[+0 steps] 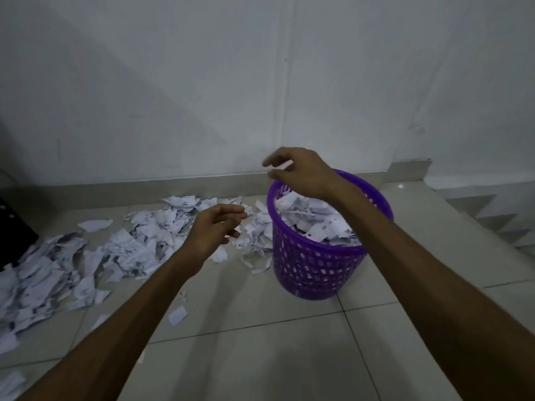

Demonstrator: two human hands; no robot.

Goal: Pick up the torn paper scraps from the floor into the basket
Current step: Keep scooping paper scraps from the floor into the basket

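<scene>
A purple perforated basket (pixel 315 273) stands on the tiled floor, filled nearly to the rim with torn white paper scraps (pixel 315 218). My right hand (pixel 301 175) hovers over the basket's far left rim and pinches a small white scrap (pixel 282 166) between thumb and fingers. My left hand (pixel 214 230) hangs in the air left of the basket, above the floor scraps, fingers loosely curled; whether it holds anything is unclear. A wide spread of torn scraps (pixel 139 244) covers the floor from the basket out to the left edge.
A white wall (pixel 202 96) with a grey skirting runs behind the basket. A dark object (pixel 11 227) sits at the far left. White steps (pixel 486 209) rise at the right. A few loose scraps (pixel 177 315) lie on the tiles nearer to me.
</scene>
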